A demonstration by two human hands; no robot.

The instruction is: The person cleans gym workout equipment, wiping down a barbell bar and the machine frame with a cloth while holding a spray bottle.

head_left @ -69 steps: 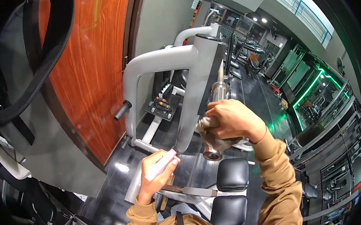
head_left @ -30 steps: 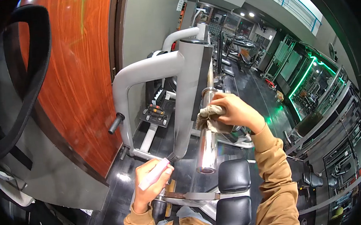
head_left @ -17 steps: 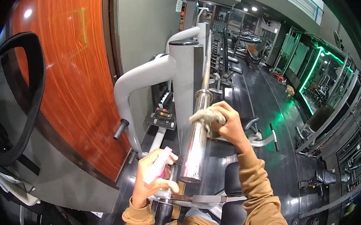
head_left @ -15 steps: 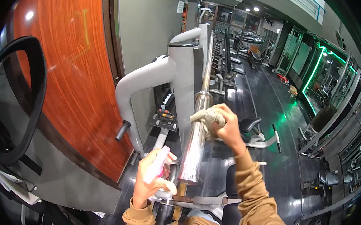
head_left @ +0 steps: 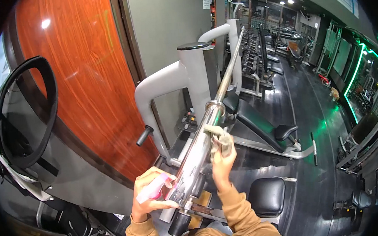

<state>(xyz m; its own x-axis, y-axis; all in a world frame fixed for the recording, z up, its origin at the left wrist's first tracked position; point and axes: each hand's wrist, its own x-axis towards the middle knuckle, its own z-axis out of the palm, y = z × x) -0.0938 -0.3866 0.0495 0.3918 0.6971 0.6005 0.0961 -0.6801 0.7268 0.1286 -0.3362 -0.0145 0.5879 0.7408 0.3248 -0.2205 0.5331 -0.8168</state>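
Note:
A chrome barbell [head_left: 194,155] runs from the near centre toward the back, resting by a light grey rack. My right hand [head_left: 224,166] is closed on a pale, crumpled cloth [head_left: 221,141], which is pressed against the right side of the bar's thick sleeve below its collar [head_left: 215,106]. My left hand [head_left: 147,197] is wrapped around a spray bottle with a white and pink head [head_left: 153,189], close beside the lower left of the sleeve. The bottle's body is mostly hidden by the hand.
The grey rack upright [head_left: 195,78] stands left of the bar, with a peg [head_left: 144,135] sticking out. A black padded bench [head_left: 255,122] is at right, and a square black seat [head_left: 267,196] is nearer. A wooden door [head_left: 74,82] fills the left.
The view has shifted, showing more of the bench. My right hand and cloth have moved lower along the sleeve, and my left hand with the spray bottle is now nearer the bar's end.

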